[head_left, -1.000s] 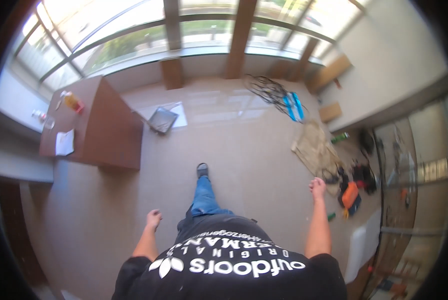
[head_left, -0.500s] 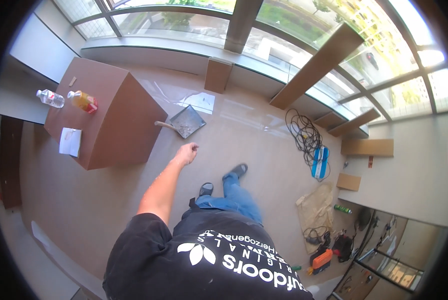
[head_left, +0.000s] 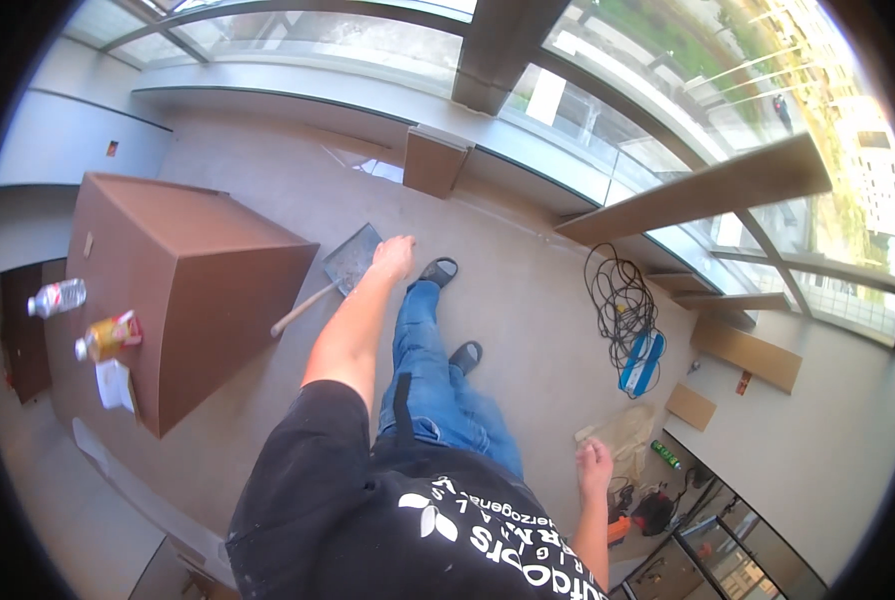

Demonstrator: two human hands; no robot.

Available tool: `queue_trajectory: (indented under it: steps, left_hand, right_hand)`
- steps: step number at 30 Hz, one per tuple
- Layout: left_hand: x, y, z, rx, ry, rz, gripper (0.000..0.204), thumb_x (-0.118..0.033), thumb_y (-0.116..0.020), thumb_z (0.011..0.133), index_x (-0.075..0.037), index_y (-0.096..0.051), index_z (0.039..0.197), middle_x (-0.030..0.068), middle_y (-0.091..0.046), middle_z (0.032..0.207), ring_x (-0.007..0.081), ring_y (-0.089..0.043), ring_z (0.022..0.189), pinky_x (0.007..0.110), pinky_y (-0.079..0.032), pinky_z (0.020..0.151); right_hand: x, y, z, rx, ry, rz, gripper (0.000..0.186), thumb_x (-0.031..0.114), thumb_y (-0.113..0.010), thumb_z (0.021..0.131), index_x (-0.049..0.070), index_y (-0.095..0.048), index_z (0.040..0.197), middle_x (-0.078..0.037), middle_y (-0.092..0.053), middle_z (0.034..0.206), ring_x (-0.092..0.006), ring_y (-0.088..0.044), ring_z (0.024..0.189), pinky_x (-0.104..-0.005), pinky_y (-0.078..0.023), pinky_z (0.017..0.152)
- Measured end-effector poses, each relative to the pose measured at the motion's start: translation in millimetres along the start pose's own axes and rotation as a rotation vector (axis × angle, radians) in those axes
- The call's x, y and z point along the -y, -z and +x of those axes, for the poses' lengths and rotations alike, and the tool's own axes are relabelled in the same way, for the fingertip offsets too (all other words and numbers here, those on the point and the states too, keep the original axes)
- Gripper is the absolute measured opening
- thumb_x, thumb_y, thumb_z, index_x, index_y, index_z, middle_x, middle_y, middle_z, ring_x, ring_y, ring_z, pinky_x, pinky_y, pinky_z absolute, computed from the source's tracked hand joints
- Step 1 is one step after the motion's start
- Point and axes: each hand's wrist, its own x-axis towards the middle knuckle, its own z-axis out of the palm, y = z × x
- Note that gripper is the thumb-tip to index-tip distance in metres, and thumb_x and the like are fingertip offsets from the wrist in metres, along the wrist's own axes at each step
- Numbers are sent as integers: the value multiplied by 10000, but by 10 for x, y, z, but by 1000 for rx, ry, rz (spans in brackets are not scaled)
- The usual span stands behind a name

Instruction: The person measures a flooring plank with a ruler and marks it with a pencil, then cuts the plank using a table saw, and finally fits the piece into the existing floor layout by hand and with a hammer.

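My left hand [head_left: 395, 258] is stretched out ahead with its fingers curled in, and nothing shows in it. It overlaps the edge of a grey dustpan [head_left: 352, 258] on the floor, whose wooden handle [head_left: 306, 308] points back toward a large brown box-shaped block; the hand seems to be above the dustpan, not gripping it. My right hand [head_left: 595, 460] hangs at my right side, loosely closed, with nothing visible in it. Below it in the picture's depth lies a beige cloth or sack [head_left: 623, 437] on the floor.
The brown block [head_left: 238, 290] stands at left, bearing a water bottle [head_left: 58, 298], a juice bottle [head_left: 110, 337] and white paper [head_left: 116, 386]. A black cable coil [head_left: 616, 300] with a blue-white item [head_left: 642, 364] lies at right. Boards [head_left: 708, 190] lean by the windows; tools [head_left: 653, 512] lie lower right.
I have stepped forward and turned; my feet have swapped lead. My left hand now overlaps the dustpan. My right hand has come into view. The block appears nearer and lower left.
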Motion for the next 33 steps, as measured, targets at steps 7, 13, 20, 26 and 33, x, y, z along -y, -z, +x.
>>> queue_trajectory:
  steps: [7,13,20,26,33]
  left_hand:
    - [-508,578,2417,-234,-230,263,408,-92,-583,831,-75,-599,1239,115,-596,1280,267,-535,1233,428,-399,1032]
    - [-430,558,3472,-396,-406,545,433,-127,-574,862,-30,-556,1283,105,-561,1280,240,-489,1267,404,-368,1064]
    - [-361,627,3657,-337,-454,486,411,-135,-568,841,-47,-591,1243,83,-595,1154,238,-518,1201,401,-397,1002]
    - [162,292,3640,-194,-443,749,267,-207,-533,880,-130,-702,1072,77,-626,1252,263,-533,1244,464,-393,1057]
    - [-477,-32,3103,195,-345,607,192,-204,-539,906,-103,-692,962,185,-717,914,386,-696,885,503,-551,798]
  right_hand:
    - [489,-960,120,242,-271,-370,275,159,-638,939,-11,-650,1155,-104,-697,920,-152,-672,814,-302,-549,753]
    - [477,-1079,145,129,-562,-49,259,140,-613,958,-32,-631,1151,-85,-686,904,-174,-679,778,-280,-548,690]
    - [1011,-1355,339,87,-599,11,254,149,-614,969,-16,-629,1161,-85,-680,918,-170,-673,776,-287,-561,687]
    - [1096,-1551,404,125,-596,95,270,173,-606,977,1,-620,1184,-86,-690,979,-197,-699,837,-302,-571,727]
    - [1238,-1187,645,84,-419,-227,352,289,-601,959,20,-659,1179,-94,-705,961,-157,-675,874,-319,-529,810]
